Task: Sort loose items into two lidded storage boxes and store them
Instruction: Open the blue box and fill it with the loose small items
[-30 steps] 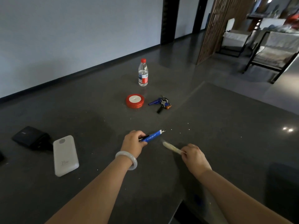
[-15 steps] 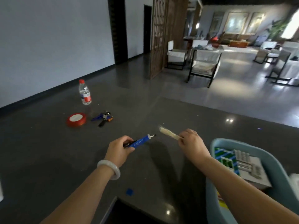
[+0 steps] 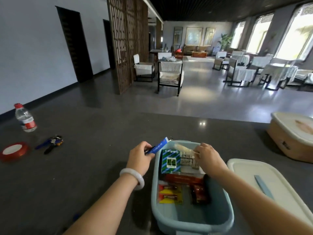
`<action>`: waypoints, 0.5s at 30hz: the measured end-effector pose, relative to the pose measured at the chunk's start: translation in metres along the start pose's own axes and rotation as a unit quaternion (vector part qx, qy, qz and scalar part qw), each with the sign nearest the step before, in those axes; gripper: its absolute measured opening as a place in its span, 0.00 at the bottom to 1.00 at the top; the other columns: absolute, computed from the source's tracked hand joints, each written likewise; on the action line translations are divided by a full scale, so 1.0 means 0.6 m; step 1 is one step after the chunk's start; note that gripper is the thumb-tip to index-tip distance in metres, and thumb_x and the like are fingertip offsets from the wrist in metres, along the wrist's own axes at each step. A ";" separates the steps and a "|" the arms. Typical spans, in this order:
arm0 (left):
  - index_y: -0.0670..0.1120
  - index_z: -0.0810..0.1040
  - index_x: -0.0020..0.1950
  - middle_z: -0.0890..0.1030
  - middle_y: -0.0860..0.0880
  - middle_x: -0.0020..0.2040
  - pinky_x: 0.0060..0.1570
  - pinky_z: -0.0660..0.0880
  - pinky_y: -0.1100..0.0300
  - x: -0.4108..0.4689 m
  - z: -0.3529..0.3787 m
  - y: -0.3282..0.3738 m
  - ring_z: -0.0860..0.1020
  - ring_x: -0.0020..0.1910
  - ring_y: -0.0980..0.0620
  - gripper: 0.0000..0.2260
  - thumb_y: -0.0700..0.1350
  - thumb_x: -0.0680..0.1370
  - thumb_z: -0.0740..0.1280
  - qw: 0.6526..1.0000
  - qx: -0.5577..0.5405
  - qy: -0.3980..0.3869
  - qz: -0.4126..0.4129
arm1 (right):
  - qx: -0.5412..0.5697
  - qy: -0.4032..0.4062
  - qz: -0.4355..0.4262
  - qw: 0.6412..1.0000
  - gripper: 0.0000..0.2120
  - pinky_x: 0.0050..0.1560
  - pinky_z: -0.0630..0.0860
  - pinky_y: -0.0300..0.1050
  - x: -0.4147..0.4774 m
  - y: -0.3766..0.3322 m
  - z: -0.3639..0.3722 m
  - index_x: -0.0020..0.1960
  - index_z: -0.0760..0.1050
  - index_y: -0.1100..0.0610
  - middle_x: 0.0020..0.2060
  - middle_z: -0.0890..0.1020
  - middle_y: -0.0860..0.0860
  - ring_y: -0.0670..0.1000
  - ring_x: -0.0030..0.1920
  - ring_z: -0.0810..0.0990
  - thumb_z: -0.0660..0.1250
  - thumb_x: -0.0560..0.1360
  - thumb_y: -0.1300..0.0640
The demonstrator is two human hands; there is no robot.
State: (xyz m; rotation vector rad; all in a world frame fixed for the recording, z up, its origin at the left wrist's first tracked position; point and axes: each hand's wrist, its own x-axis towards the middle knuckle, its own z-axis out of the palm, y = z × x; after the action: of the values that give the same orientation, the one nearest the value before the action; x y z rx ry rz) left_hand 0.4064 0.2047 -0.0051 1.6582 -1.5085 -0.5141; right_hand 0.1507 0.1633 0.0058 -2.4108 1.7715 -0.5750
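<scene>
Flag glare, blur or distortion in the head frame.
Head view: bright windows blown out upper right; ceiling-light glint on the dark grey countertop; wide-angle warp leans the clear plastic water bottle at left; left hand, right hand and pale blue plastic box reasonably sharp.

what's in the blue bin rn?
Blue bin holds a green box, a white printed pack, a long red pack, two yellow sachets, a dark red packet. The right hand and forearm cover its right side; anything beneath the packs is hidden.
</scene>
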 end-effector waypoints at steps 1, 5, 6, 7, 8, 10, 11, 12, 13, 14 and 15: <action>0.57 0.73 0.44 0.78 0.59 0.42 0.34 0.69 0.78 0.001 0.013 0.007 0.76 0.39 0.68 0.11 0.42 0.74 0.72 1.000 0.001 -0.005 -0.005 | 0.001 -0.009 0.000 1.000 0.07 0.53 0.71 0.42 0.002 0.009 0.002 0.50 0.80 0.57 0.49 0.78 0.50 0.51 0.55 0.76 0.64 0.77 0.58; 0.56 0.72 0.45 0.77 0.59 0.44 0.32 0.70 0.74 0.006 0.047 0.016 0.76 0.40 0.67 0.09 0.42 0.76 0.70 1.000 0.009 -0.022 -0.009 | 0.010 -0.043 0.005 0.999 0.07 0.47 0.70 0.38 0.022 0.028 0.013 0.47 0.79 0.56 0.45 0.73 0.45 0.50 0.52 0.77 0.63 0.78 0.56; 0.56 0.72 0.45 0.77 0.59 0.44 0.32 0.69 0.73 0.007 0.050 0.016 0.76 0.41 0.67 0.09 0.43 0.76 0.70 1.000 0.011 -0.024 -0.012 | 0.017 -0.052 0.006 0.999 0.08 0.46 0.71 0.38 0.029 0.028 0.016 0.47 0.79 0.55 0.45 0.73 0.44 0.50 0.50 0.78 0.63 0.78 0.55; 0.57 0.72 0.45 0.77 0.59 0.44 0.33 0.69 0.72 0.009 0.051 0.015 0.76 0.41 0.67 0.09 0.43 0.76 0.70 0.999 0.013 -0.027 -0.015 | 0.023 -0.060 0.006 0.998 0.08 0.46 0.73 0.38 0.036 0.028 0.019 0.47 0.79 0.54 0.46 0.74 0.45 0.49 0.49 0.78 0.63 0.78 0.55; 0.58 0.72 0.44 0.78 0.59 0.44 0.33 0.69 0.72 0.010 0.052 0.013 0.76 0.40 0.68 0.10 0.44 0.76 0.70 0.999 0.011 -0.028 -0.016 | 0.028 -0.068 0.004 0.997 0.08 0.45 0.73 0.38 0.043 0.028 0.022 0.47 0.80 0.53 0.46 0.75 0.45 0.48 0.48 0.78 0.63 0.79 0.54; 0.59 0.71 0.43 0.77 0.59 0.43 0.33 0.69 0.72 0.014 0.055 0.008 0.76 0.41 0.69 0.11 0.44 0.75 0.70 1.000 0.008 -0.022 -0.010 | 0.033 -0.076 -0.002 0.997 0.08 0.43 0.72 0.36 0.056 0.028 0.027 0.48 0.80 0.52 0.45 0.75 0.44 0.47 0.47 0.77 0.62 0.79 0.54; 0.58 0.71 0.43 0.77 0.59 0.43 0.33 0.68 0.73 0.015 0.056 0.006 0.75 0.41 0.68 0.11 0.43 0.75 0.70 1.000 0.010 -0.014 -0.004 | 0.035 -0.077 -0.003 0.996 0.08 0.42 0.71 0.35 0.062 0.028 0.029 0.49 0.80 0.51 0.45 0.74 0.44 0.47 0.46 0.76 0.62 0.79 0.54; 0.57 0.71 0.43 0.77 0.58 0.43 0.34 0.68 0.73 0.016 0.058 0.003 0.75 0.42 0.66 0.11 0.42 0.75 0.71 1.000 0.010 -0.004 0.003 | 0.037 -0.076 -0.004 0.996 0.08 0.42 0.71 0.36 0.066 0.028 0.031 0.50 0.80 0.51 0.45 0.74 0.44 0.47 0.45 0.76 0.62 0.79 0.54; 0.56 0.72 0.44 0.77 0.58 0.44 0.35 0.68 0.73 0.018 0.059 0.000 0.75 0.43 0.65 0.11 0.42 0.75 0.71 1.000 0.008 0.003 0.008 | 0.037 -0.073 -0.006 0.997 0.09 0.43 0.71 0.37 0.070 0.028 0.034 0.51 0.81 0.51 0.45 0.75 0.44 0.47 0.45 0.75 0.61 0.79 0.54; 0.54 0.73 0.45 0.77 0.57 0.45 0.36 0.68 0.72 0.019 0.061 -0.003 0.75 0.44 0.63 0.10 0.42 0.75 0.71 1.000 0.005 0.007 0.012 | 0.036 -0.070 -0.007 0.997 0.10 0.45 0.71 0.38 0.072 0.028 0.036 0.53 0.81 0.51 0.45 0.75 0.45 0.47 0.46 0.75 0.61 0.80 0.53; 0.53 0.73 0.46 0.77 0.57 0.45 0.37 0.68 0.72 0.019 0.062 -0.005 0.75 0.44 0.62 0.09 0.42 0.75 0.71 1.000 0.002 0.008 0.012 | 0.035 -0.069 -0.008 0.997 0.10 0.47 0.72 0.40 0.074 0.028 0.038 0.54 0.81 0.51 0.46 0.76 0.45 0.47 0.47 0.75 0.61 0.80 0.53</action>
State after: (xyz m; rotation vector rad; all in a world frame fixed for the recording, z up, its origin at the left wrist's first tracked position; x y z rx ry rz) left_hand 0.3823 0.1828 -0.0268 1.6411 -1.5175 -0.4838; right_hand 0.1552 0.1133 -0.0097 -2.3588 1.6509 -0.4509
